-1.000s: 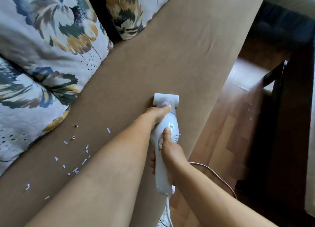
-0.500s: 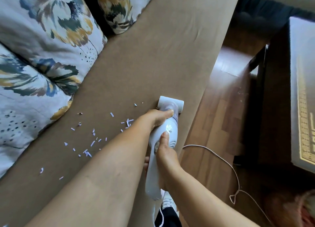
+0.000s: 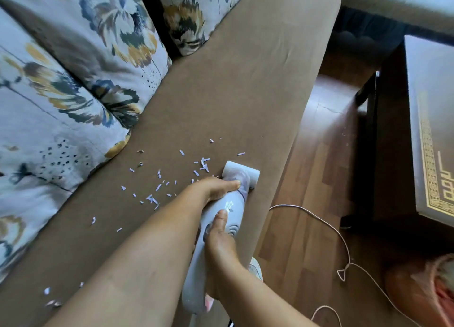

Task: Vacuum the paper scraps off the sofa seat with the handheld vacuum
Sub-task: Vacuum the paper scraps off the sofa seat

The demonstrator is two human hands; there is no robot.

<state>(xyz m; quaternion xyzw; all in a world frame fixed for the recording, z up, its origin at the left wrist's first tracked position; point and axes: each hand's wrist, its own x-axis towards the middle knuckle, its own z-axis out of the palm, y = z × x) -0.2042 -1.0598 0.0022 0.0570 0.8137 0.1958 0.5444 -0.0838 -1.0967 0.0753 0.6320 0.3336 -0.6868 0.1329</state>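
A white handheld vacuum [image 3: 221, 218] lies nozzle-down on the brown sofa seat [image 3: 245, 81], near the seat's front edge. My left hand [image 3: 216, 186] grips the vacuum's front body just behind the wide nozzle. My right hand [image 3: 221, 243] holds its handle, thumb up by the switch. Several small white paper scraps [image 3: 157, 186] are scattered on the seat left of the nozzle, some right beside it and a few under my left forearm.
Floral cushions [image 3: 73, 81] line the sofa back on the left. The vacuum's white cord [image 3: 344, 243] trails over the wooden floor [image 3: 307, 204] on the right. A dark table [image 3: 432, 130] stands at the far right, and a white shoe [image 3: 255, 269] shows below the seat edge.
The vacuum has been drawn back along the seat's front edge toward the scraps, so the nozzle now sits beside them. Both hands keep their hold.
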